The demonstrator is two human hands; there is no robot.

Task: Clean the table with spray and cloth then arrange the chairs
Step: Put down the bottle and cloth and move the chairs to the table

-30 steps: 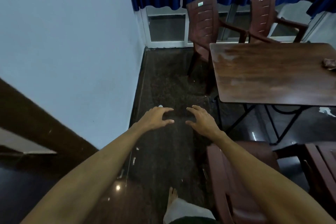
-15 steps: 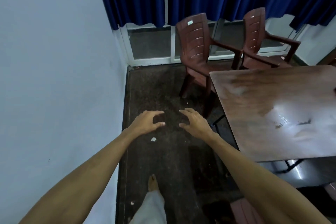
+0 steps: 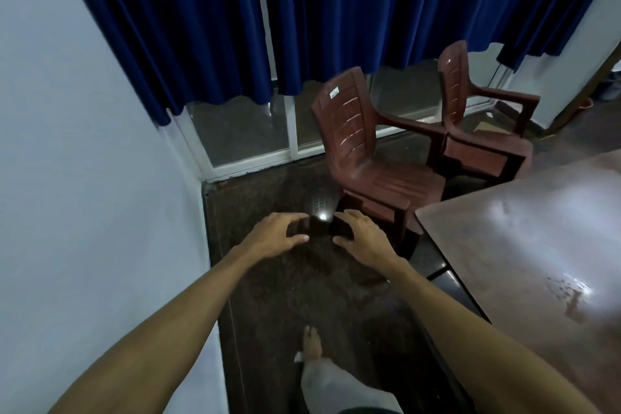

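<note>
Head view looks down a narrow strip of dark floor (image 3: 279,296) between the pale wall (image 3: 84,178) on the left and the wooden desk (image 3: 524,245) on the right. This desk has wet-looking shine on its top, so I judge the wiping is done and the chairs are the part that remains. No spray or cloth is visible.

Blue curtains (image 3: 302,17) hang over the window at the far end. Below them stand two brown plastic chairs side by side. The near chair (image 3: 366,158) has its back toward the wall side and its seat pointing right, toward the desk corner; its front-to-back axis runs about left to right in the picture. The far chair (image 3: 480,131) faces the same way, and their armrests seem to touch.

Both arms stretch forward, probably to reach the near chair. The left hand (image 3: 274,239) and the right hand (image 3: 361,237) are half open, fingers curved, palms down, and hold nothing; they are near the chair's front leg but apart from it.
</note>
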